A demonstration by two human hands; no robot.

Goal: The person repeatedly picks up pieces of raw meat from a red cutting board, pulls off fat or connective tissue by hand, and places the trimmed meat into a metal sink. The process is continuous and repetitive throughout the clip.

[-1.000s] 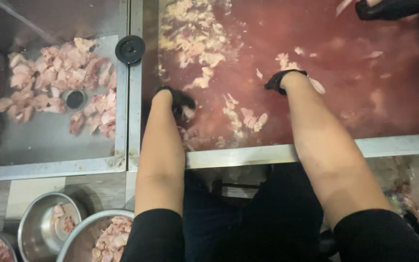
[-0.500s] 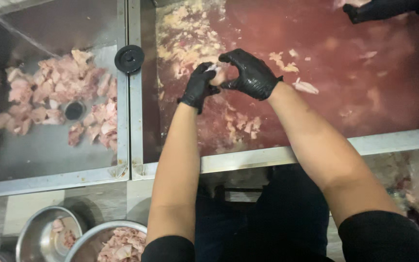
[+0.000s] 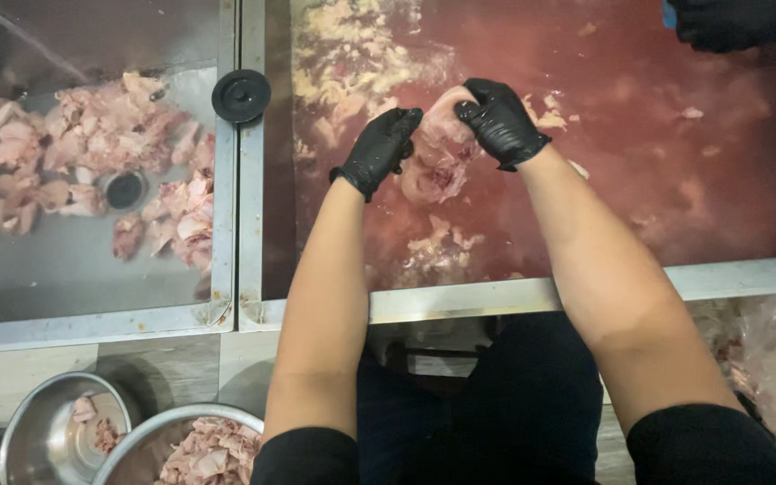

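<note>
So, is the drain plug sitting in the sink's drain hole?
No, the black plug lies on the steel rim between the basins, away from the drain.

Hands rise off the bench with a piece of meat

A second back the left hand (image 3: 381, 148) and right hand (image 3: 498, 121) press flat on the red bench (image 3: 675, 198), apart; now they meet toward 12 o'clock, lifted, both gripping a pale pink meat piece (image 3: 437, 157) that hangs between them.
</note>
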